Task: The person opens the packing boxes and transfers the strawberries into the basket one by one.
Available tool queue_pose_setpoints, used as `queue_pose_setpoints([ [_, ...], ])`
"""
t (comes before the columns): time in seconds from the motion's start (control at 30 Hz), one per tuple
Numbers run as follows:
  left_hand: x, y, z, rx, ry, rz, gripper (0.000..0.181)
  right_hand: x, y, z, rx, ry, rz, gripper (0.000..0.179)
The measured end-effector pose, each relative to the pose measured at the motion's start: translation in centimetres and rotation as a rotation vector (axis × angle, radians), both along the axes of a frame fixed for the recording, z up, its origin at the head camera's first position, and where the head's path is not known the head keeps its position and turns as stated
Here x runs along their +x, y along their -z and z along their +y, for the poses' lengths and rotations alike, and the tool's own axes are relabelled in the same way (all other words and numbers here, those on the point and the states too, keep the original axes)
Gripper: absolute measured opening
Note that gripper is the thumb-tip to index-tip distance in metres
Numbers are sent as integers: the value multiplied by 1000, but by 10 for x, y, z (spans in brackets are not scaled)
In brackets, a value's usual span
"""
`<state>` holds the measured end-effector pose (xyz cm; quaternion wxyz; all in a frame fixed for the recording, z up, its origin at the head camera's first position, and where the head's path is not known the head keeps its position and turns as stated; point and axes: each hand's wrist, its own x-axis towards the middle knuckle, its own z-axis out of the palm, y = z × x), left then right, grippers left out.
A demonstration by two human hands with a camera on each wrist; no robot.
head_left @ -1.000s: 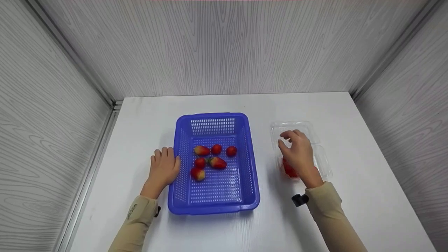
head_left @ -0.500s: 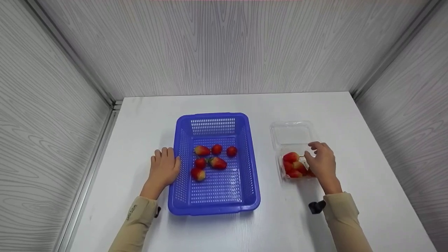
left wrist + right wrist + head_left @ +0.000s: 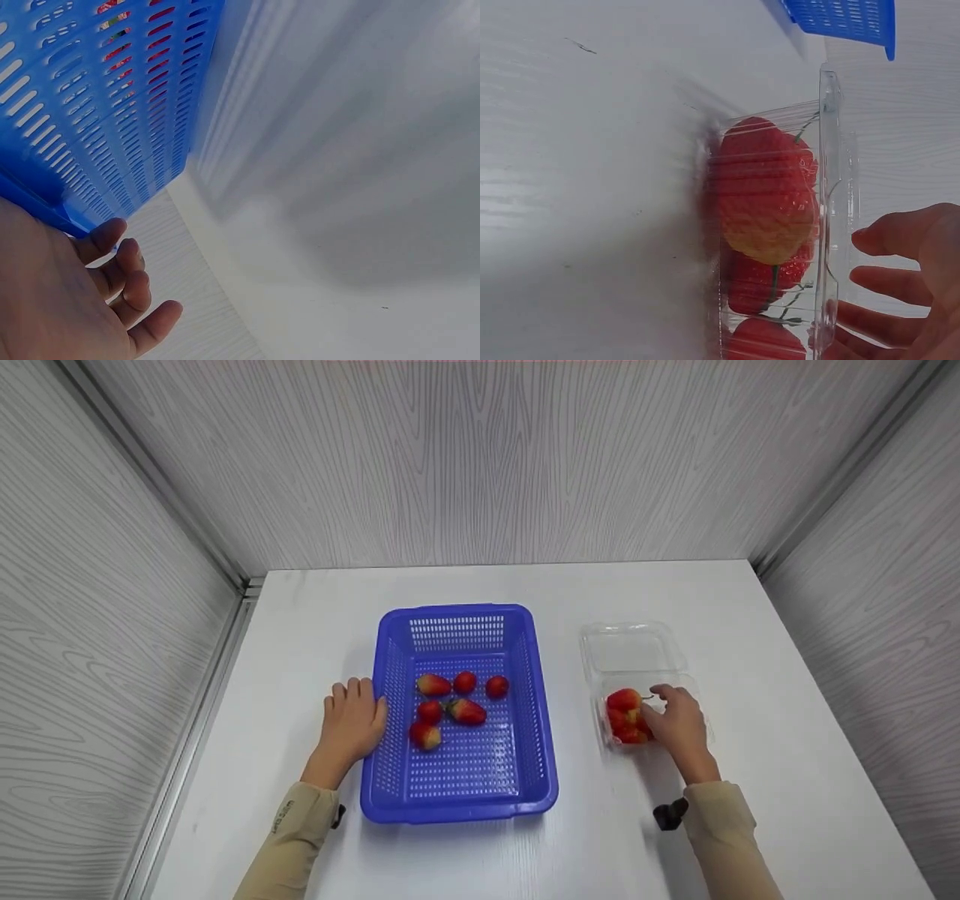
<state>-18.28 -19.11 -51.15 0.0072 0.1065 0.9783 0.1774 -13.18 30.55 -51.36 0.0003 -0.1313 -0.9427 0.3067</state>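
Note:
My left hand (image 3: 350, 721) rests at the left rim of a blue perforated plastic basket (image 3: 459, 811), its thumb against the rim. In the left wrist view its fingers (image 3: 154, 324) are relaxed outside the basket wall. A red-and-yellow fruit (image 3: 466, 711) with a green tip lies among several small red fruits in the basket. On the right, my right hand (image 3: 679, 726) is over a clear plastic clamshell box (image 3: 601, 720), thumb and forefinger apart. Red-and-yellow fruits (image 3: 769, 195) with thin stems fill the box, partly hidden by the hand in the head view.
The box's clear lid (image 3: 628, 649) lies folded back behind it. Everything stands on a white table (image 3: 585, 840), with grey wood-grain panels (image 3: 480, 465) at the back and both sides. A dark camera (image 3: 670, 814) sits at my right wrist.
My right hand first moved right, uncovering the fruits in the clamshell box, then came slightly left and down over them. The left hand and the basket have stayed put.

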Motion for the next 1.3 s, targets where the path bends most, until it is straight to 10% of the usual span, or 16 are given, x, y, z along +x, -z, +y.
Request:
queue_pose_setpoints([
  [1.3,0,2,0,17,-2,-12,35,-9,18,-15,-38,-6,-128,41],
])
